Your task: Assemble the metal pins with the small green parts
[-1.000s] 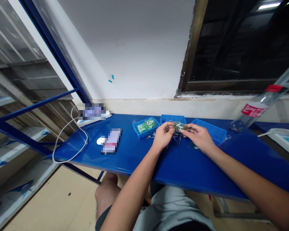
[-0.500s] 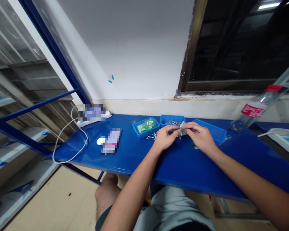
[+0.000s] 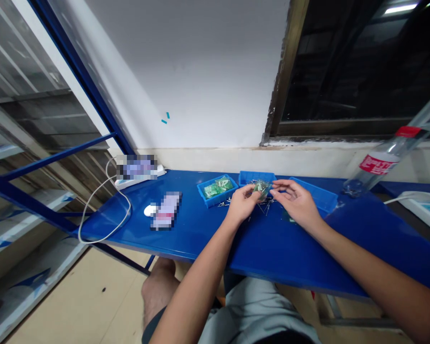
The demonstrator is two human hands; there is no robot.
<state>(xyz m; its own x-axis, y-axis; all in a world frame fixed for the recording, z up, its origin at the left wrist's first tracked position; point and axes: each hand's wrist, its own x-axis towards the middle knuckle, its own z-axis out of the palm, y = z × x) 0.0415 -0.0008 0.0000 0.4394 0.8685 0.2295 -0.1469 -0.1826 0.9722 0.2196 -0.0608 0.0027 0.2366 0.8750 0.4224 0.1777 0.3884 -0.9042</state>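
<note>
Clearly, the thing in hand is a small packet [image 3: 261, 188] of see-through green film, held up in front of the middle blue tray [image 3: 257, 176]. Its surface looks glossy and creased, catching pale glints, with whitish marks over the green; towards the right the film turns lighter, almost colourless. Whatever lies inside it is too small to make out.

The left hand [image 3: 243, 203] pinches the packet from its left side, thumb in front and fingers drawn close behind. The right hand [image 3: 296, 201] has its thumb and forefinger a narrow gap apart at the packet's right edge; whether they grip the film, I cannot tell.

Thin, shiny metal pieces [image 3: 265, 207] lie on the blue table [image 3: 197, 234] beneath the packet. A left-hand blue tray [image 3: 220, 198] is filled with similar green packets [image 3: 211, 189], glossy and marked with white. Another blue tray [image 3: 319, 197] sits just behind the right hand, and a clear bottle [image 3: 378, 165] with a red label stands farther right.
</note>
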